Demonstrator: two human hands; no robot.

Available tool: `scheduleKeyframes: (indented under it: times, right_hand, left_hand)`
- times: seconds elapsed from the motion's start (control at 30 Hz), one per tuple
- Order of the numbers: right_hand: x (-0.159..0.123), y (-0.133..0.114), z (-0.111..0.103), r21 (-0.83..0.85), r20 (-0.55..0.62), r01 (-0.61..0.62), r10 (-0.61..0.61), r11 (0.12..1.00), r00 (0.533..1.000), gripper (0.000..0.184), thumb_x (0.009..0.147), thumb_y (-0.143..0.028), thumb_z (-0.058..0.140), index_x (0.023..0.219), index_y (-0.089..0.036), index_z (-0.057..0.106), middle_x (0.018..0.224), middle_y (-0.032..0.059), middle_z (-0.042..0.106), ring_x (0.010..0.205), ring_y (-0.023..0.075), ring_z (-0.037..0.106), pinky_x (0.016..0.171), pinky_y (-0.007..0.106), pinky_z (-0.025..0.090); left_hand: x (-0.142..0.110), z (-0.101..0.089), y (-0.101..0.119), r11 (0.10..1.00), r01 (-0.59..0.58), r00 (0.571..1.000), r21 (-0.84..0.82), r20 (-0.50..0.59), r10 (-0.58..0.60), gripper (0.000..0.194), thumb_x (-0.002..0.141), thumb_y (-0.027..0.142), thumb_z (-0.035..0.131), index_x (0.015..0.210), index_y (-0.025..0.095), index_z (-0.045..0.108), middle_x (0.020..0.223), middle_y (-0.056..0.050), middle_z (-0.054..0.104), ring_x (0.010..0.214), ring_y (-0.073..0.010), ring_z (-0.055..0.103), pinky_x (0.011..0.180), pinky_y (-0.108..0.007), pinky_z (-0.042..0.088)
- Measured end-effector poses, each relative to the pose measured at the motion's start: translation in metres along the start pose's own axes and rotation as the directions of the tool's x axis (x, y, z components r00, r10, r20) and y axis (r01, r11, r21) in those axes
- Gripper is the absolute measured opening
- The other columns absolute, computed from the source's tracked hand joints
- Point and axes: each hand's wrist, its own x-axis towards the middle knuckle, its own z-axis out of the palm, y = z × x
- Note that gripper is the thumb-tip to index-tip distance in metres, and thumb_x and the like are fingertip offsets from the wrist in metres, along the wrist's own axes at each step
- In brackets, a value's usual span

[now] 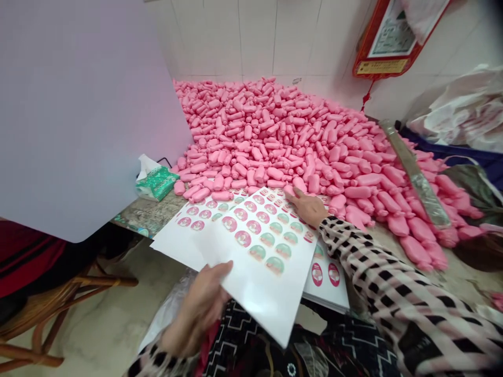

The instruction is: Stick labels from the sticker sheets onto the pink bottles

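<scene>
While the left hand point(206, 293) pinches the upper sheet point(275, 301) by its near left edge, thumb on top, its other fingers seem to be tucked under the paper, perhaps so that the loose page can be lifted without covering its printed labels. The right hand point(308, 208) lies palm down by the far right edge, fingers stretched forward and slightly parted, probably to steady that end; whether they grip paper or only rest on it I cannot tell. Between the hands the upper sheet slants across the lower sheets point(176, 245), rows of pink and green labels facing up, its near corner overhanging the lap. The pile lies at the near edge of the table point(148, 212), within easy reach, likely because a heap of pink bottles point(255, 131) takes up most of the surface behind it.

Motion blurs the left hand, and the label print is too small to read. How many lower sheets there are is hidden. A large pale panel point(86, 115) covers the heap's left end, beside a green tissue pack point(157, 183), and the frame cuts off the red wall hanging point(365, 65) at the top.
</scene>
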Motion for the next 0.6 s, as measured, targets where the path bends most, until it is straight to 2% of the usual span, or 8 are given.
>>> scheduleKeyframes:
  times: [0.1, 0.2, 0.27, 0.33, 0.47, 0.6]
  right_hand:
    - [-0.002, 0.007, 0.006, -0.023, -0.014, -0.020, 0.019, 1.000, 1.000, 0.048, 0.093, -0.032, 0.028, 0.140, -0.035, 0.031, 0.147, 0.0076, 0.030, 0.099, 0.0280, 0.059, 0.078, 0.041, 0.046]
    - [-0.003, 0.005, 0.009, -0.040, -0.017, -0.029, 0.028, 0.999, 0.999, 0.048, 0.092, -0.033, 0.028, 0.140, -0.035, 0.031, 0.147, 0.0068, 0.029, 0.097, 0.0283, 0.059, 0.076, 0.042, 0.046]
    - [-0.004, 0.003, 0.010, -0.044, -0.026, -0.036, 0.035, 0.998, 0.999, 0.048, 0.092, -0.032, 0.028, 0.140, -0.035, 0.032, 0.147, 0.0072, 0.029, 0.096, 0.0282, 0.059, 0.075, 0.041, 0.046]
    - [-0.004, 0.001, 0.011, -0.053, -0.042, -0.033, 0.031, 0.998, 0.999, 0.048, 0.092, -0.032, 0.028, 0.139, -0.034, 0.033, 0.146, 0.0078, 0.029, 0.094, 0.0283, 0.060, 0.073, 0.041, 0.047]
    - [-0.004, 0.002, 0.013, -0.085, -0.055, -0.032, 0.027, 0.996, 0.998, 0.048, 0.092, -0.034, 0.027, 0.139, -0.033, 0.033, 0.146, 0.0091, 0.030, 0.093, 0.0285, 0.060, 0.070, 0.040, 0.046]
    - [-0.003, 0.003, 0.016, -0.120, -0.064, -0.019, 0.012, 0.993, 0.998, 0.048, 0.092, -0.034, 0.025, 0.139, -0.033, 0.032, 0.145, 0.0095, 0.030, 0.090, 0.0279, 0.061, 0.066, 0.039, 0.047]
  left_hand:
    - [-0.010, -0.047, 0.018, 0.999, 0.043, 0.991, 0.023, -0.126, -0.040, 0.052, 0.069, 0.008, 0.063, 0.119, 0.005, 0.052, 0.094, -0.015, 0.070, 0.083, -0.0288, 0.068, 0.073, -0.039, 0.057]
    - [-0.020, -0.093, 0.030, 0.993, 0.116, 0.960, -0.008, -0.254, -0.115, 0.054, 0.067, 0.009, 0.064, 0.120, 0.006, 0.052, 0.090, -0.013, 0.071, 0.078, -0.0303, 0.068, 0.072, -0.042, 0.057]
    - [-0.027, -0.117, 0.034, 0.993, 0.113, 0.937, -0.021, -0.330, -0.114, 0.055, 0.067, 0.009, 0.064, 0.121, 0.008, 0.051, 0.088, -0.012, 0.072, 0.078, -0.0305, 0.069, 0.070, -0.041, 0.058]
    - [-0.031, -0.133, 0.036, 0.998, 0.062, 0.922, -0.014, -0.383, -0.062, 0.055, 0.068, 0.007, 0.063, 0.121, 0.011, 0.050, 0.088, -0.010, 0.072, 0.078, -0.0292, 0.069, 0.068, -0.039, 0.059]
    - [-0.027, -0.141, 0.038, 0.999, -0.016, 0.915, -0.043, -0.405, -0.002, 0.052, 0.070, 0.001, 0.059, 0.120, 0.013, 0.051, 0.087, -0.007, 0.072, 0.076, -0.0253, 0.069, 0.068, -0.036, 0.059]
    - [-0.003, -0.125, 0.045, 0.998, -0.062, 0.925, -0.022, -0.376, 0.049, 0.047, 0.072, -0.005, 0.052, 0.115, 0.012, 0.054, 0.081, -0.005, 0.071, 0.068, -0.0206, 0.069, 0.063, -0.030, 0.059]
